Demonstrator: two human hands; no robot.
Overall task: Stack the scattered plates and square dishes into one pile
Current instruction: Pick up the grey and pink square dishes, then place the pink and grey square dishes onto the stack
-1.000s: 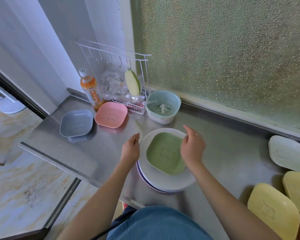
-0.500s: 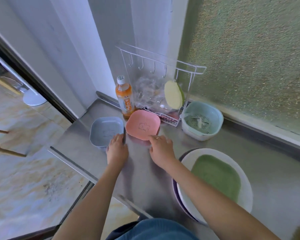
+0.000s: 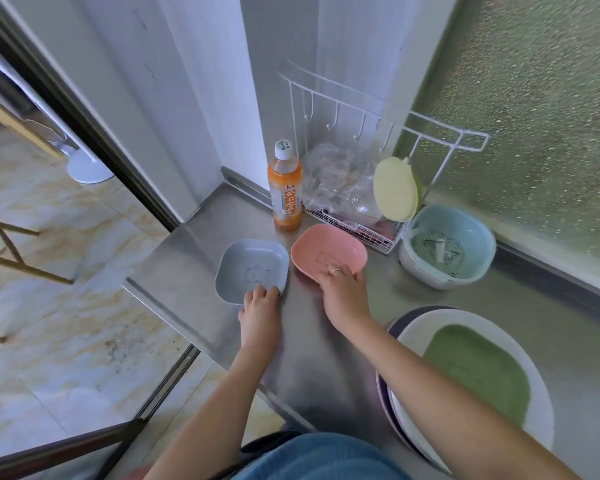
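A blue-grey square dish [image 3: 252, 268] lies near the counter's left edge, and my left hand [image 3: 258, 306] grips its near rim with fingertips inside. Beside it on the right sits a pink square dish [image 3: 328, 252], tilted up at its near side, with my right hand [image 3: 343, 294] gripping its near rim. At the lower right is the pile: a green square dish [image 3: 482, 372] on a white round plate [image 3: 542, 420] over a purple plate [image 3: 381, 393]. My right forearm crosses the pile's left side.
An orange drink bottle [image 3: 285, 194] stands behind the two dishes. A white wire rack [image 3: 371, 233] holds bags and a pale yellow lid [image 3: 394, 188]. A blue strainer bowl [image 3: 445, 249] sits to the right. The steel counter [image 3: 187, 251] ends at the left.
Both hands left the green dish on the pile and reached forward-left. The left hand now grips the blue-grey dish, the right grips the pink dish, whose near side has lifted.
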